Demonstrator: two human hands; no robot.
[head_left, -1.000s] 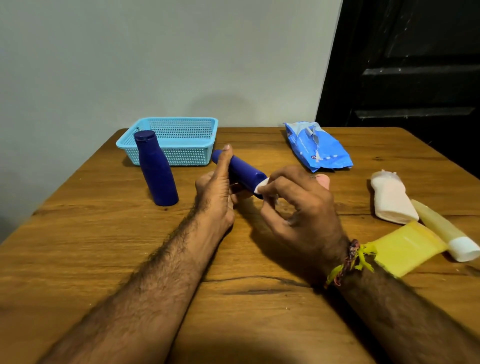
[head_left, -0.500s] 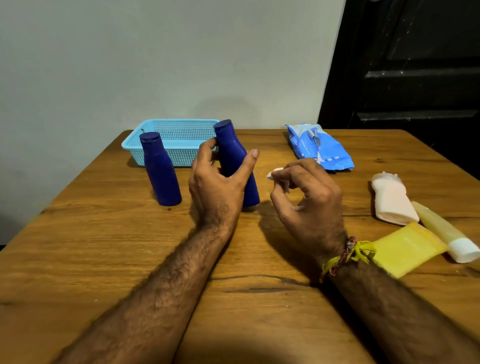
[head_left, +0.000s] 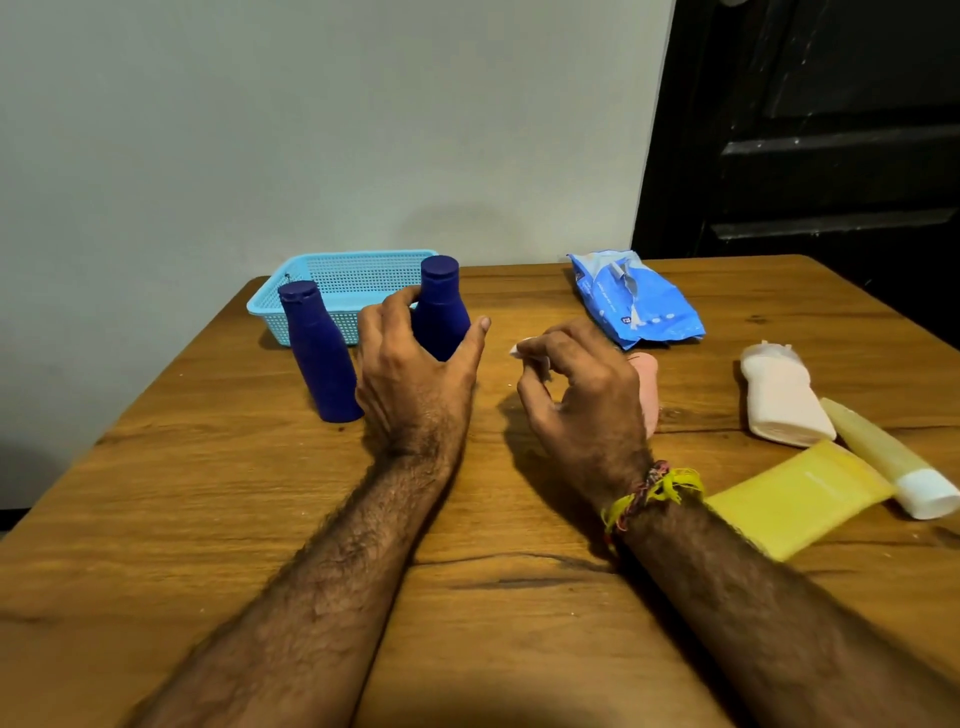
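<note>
With left hand (head_left: 410, 374), clasping the blue bottle (head_left: 440, 306) to stand it steady (beside its twin (head_left: 319, 353)), pinching a white scrap (head_left: 519, 351) aside in right hand (head_left: 587, 400).

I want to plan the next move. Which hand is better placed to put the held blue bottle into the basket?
Left. The left hand curls round the blue bottle, and the basket stands just behind it. The right hand is apart from it and pinches a small white piece.
</note>
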